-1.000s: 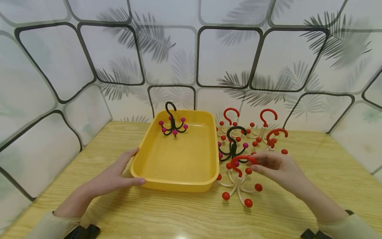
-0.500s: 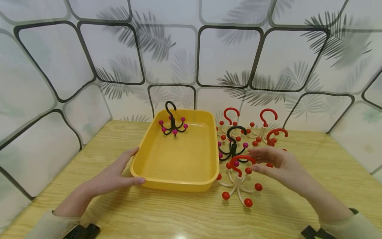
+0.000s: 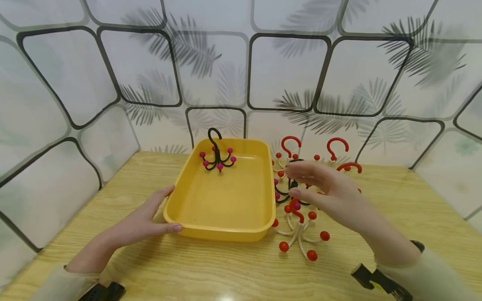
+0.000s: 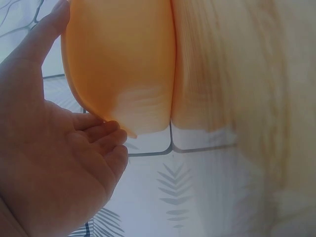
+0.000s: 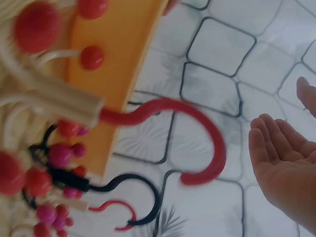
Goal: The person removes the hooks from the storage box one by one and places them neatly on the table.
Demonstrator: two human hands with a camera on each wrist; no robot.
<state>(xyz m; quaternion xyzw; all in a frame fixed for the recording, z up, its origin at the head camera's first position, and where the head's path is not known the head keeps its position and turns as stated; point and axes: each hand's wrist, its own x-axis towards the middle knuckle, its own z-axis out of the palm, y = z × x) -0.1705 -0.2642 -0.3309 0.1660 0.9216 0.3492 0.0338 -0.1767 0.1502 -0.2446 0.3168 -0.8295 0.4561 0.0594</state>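
Observation:
My left hand (image 3: 135,228) holds the front left corner of a yellow plastic tray (image 3: 226,205), thumb on the front wall and fingers along the left side. A black multi-claw hook hanger (image 3: 217,156) with magenta ball tips stands in the tray's back left. To the right of the tray, my right hand (image 3: 335,194) hovers with fingers and thumb spread apart, holding nothing. It partly covers a black hanger (image 3: 294,184) behind. Just in front stands a cream hanger (image 3: 300,231) with red balls; its red hook (image 5: 217,143) shows large and free in the right wrist view.
More red-hooked hangers (image 3: 337,144) stand close together at the back right, overlapping one another and partly hidden by the right hand. A patterned wall (image 3: 286,75) rises behind the wooden table (image 3: 211,267), with another wall on the left.
My right hand has let go of the front hanger's red hook and moved left and up, over the black hanger. The left hand and the tray stay as they were.

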